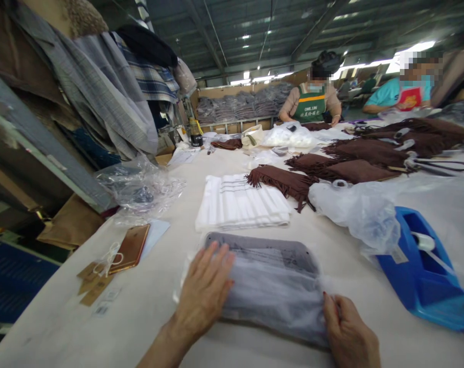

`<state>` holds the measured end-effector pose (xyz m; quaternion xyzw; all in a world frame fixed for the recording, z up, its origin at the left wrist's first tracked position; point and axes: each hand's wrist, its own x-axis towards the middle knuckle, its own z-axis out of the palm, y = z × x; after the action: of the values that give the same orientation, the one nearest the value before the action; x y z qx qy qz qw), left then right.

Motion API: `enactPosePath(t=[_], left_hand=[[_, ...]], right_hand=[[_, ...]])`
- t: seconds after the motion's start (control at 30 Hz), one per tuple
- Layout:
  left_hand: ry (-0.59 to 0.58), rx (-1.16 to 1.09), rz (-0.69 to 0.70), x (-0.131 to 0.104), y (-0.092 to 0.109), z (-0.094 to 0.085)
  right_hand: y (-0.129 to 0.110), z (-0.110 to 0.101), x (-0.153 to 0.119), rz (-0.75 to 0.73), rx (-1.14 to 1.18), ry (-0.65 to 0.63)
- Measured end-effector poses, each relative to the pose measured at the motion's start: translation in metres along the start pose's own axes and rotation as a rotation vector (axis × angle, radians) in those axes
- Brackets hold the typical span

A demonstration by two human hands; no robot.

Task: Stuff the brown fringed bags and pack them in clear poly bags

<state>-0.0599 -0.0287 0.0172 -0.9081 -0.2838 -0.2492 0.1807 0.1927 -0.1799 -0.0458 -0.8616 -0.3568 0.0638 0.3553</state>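
Left hand [207, 286] pressing flat, right hand [349, 335] pinching edge of bagged grey scarf [270, 286] on bench [147, 301]; bagging step. Sealing probably calling for tape dispenser [423, 271] nearby.

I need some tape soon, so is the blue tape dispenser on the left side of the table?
No, the blue plastic tape dispenser sits on the right, beside the crumpled clear plastic bag.

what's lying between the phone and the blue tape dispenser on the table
In the head view, the bagged grey garment lies between phone and tape dispenser, both hands on it.
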Motion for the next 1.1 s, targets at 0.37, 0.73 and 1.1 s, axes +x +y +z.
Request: enactPosePath(t=[0.37, 0.73, 1.1], left_hand=[[-0.554, -0.212, -0.002, 0.015, 0.008, 0.036], [-0.550, -0.233, -0.007, 0.012, 0.002, 0.051], [-0.649, -0.221, -0.038, 0.016, 0.004, 0.047]], right_hand=[[-0.003, -0.003, -0.005, -0.028, -0.147, 0.092], [0.037, -0.129, 0.043, -0.082, 0.000, 0.569], [0.057, -0.146, 0.121, 0.081, 0.250, 0.194]])
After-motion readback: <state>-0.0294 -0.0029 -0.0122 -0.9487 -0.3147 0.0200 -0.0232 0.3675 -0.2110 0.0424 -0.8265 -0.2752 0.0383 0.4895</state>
